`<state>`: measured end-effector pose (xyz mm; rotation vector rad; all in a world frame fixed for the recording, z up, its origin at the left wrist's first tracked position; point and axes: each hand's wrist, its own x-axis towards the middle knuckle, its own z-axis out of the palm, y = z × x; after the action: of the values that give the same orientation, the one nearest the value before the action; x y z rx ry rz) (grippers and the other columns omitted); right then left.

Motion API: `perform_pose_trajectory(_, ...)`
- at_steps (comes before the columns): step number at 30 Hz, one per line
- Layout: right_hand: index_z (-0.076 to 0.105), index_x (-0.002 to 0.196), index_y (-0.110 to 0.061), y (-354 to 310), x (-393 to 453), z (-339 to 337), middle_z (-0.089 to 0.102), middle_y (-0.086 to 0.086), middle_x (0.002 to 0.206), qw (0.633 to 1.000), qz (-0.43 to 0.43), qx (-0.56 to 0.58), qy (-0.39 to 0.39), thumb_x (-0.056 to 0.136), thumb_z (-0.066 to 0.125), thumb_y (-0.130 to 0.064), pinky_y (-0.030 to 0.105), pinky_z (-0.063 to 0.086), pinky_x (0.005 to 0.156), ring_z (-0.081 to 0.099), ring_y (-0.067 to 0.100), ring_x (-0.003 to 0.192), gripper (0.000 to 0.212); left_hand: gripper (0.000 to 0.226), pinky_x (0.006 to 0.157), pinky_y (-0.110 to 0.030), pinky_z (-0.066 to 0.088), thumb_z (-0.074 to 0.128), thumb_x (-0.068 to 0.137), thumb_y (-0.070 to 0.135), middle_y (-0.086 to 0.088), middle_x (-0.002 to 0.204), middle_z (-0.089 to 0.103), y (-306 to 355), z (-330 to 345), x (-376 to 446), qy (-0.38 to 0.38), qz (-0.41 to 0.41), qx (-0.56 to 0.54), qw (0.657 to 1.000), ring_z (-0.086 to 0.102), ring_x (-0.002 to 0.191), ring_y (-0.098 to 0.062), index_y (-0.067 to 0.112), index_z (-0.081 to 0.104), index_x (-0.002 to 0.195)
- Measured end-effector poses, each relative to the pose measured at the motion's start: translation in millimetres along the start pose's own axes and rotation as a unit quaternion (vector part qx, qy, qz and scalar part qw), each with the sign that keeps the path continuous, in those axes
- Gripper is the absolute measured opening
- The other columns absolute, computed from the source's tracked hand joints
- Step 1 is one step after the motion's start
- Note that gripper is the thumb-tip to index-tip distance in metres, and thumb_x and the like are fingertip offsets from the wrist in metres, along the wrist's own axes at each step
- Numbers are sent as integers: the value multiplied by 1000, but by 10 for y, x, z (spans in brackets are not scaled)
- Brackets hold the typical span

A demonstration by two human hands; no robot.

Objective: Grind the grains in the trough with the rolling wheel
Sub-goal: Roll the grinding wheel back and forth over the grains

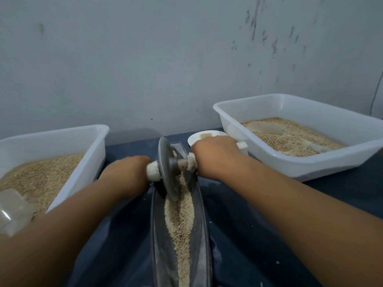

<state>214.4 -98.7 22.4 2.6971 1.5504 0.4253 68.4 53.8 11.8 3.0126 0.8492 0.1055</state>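
While my left hand (126,175) and right hand (213,156) curl tight round the axle ends, the wheel (165,168) between my fingers stands in the trough (200,204); uneven pressure could tip it, spilling grains (180,220) over the rim.

Lighting is dim, flat and cool, with no clear source and no hard glare. Soft shadow lies under the right tub (300,162) and beneath both forearms. The wall (145,59) reads evenly grey. Wide-angle distortion bows the tub rims and stretches the near forearms. The near left corner is soft; the grains (182,220) show moderate detail, with slight overall softness.
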Motion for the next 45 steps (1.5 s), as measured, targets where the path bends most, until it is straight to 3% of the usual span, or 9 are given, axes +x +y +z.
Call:
perform_pose_trajectory(5, 44, 73, -27, 32, -166, 11, 47, -6, 70, 997, -23, 14, -71, 79, 63, -24, 25, 25, 50, 42, 13, 58, 19, 24, 78, -34, 53, 70, 70, 27, 12, 87, 64, -26, 46, -146, -36, 18, 4, 999, 61, 82, -12, 37, 53, 85)
perform_pose_trajectory(11, 35, 69, -22, -22, 96, 43, 39, -5, 69, 999, 34, 0, 27, 76, 62, -15, 27, 27, 56, 48, 22, 74, 29, 21, 71, -34, 46, 68, 79, 31, 11, 75, 51, 89, -78, 101, 39, -12, 17, 999, 52, 75, -16, 34, 48, 81)
perform_pose_trajectory(15, 56, 80, -28, 12, 19, -31, 48, -7, 74, 997, -5, 10, -75, 77, 65, -25, 25, 29, 53, 53, 17, 70, 10, 24, 73, -31, 48, 73, 74, 26, 9, 83, 60, 50, -102, 26, -49, 12, 23, 998, 58, 79, -16, 32, 52, 84)
perform_pose_trajectory(18, 51, 77, -27, 21, -35, -84, 53, -7, 70, 988, -35, -6, -152, 75, 68, -30, 24, 33, 51, 50, 13, 60, 17, 21, 71, -28, 49, 71, 72, 22, 9, 82, 63, 7, -63, -69, -99, 28, -1, 995, 61, 78, -13, 32, 55, 82)
perform_pose_trajectory(21, 50, 76, -26, 2, 64, -75, 53, -6, 72, 995, -16, -15, -98, 73, 69, -27, 26, 34, 54, 54, 16, 67, 19, 20, 77, -34, 53, 70, 75, 24, 7, 87, 65, 7, -36, -16, -72, 9, -14, 997, 62, 82, -15, 30, 60, 92)
perform_pose_trajectory(25, 44, 76, -21, -1, 181, 21, 48, -5, 74, 999, 36, 0, 12, 80, 62, -24, 28, 38, 66, 53, 23, 78, 18, 21, 72, -35, 49, 68, 78, 36, 7, 83, 58, 57, -55, 129, 59, -9, 29, 998, 55, 77, -18, 32, 50, 87)
perform_pose_trajectory(31, 58, 94, -27, 33, -57, 26, 64, -2, 96, 998, 19, 7, -57, 80, 66, -24, 30, 45, 68, 48, 22, 76, 16, 26, 72, -33, 46, 73, 75, 28, 8, 83, 58, 97, -114, -34, -21, 14, 30, 999, 56, 80, -17, 32, 52, 91)
perform_pose_trajectory(40, 46, 73, -29, -139, -701, -221, 55, -7, 74, 993, -30, -23, -109, 73, 67, -32, 27, 32, 50, 52, 14, 65, 21, 25, 67, -30, 41, 66, 77, 27, 10, 82, 54, 158, -42, -859, -6, 37, 12, 999, 53, 76, -15, 35, 45, 87)
perform_pose_trajectory(45, 56, 80, -28, -148, -902, -503, 62, -5, 75, 965, -37, 65, -251, 73, 73, -30, 25, 41, 53, 56, 12, 62, 19, 29, 70, -31, 48, 68, 73, 22, 10, 83, 58, 233, -205, -1130, -43, 35, 21, 998, 56, 76, -14, 33, 52, 93)
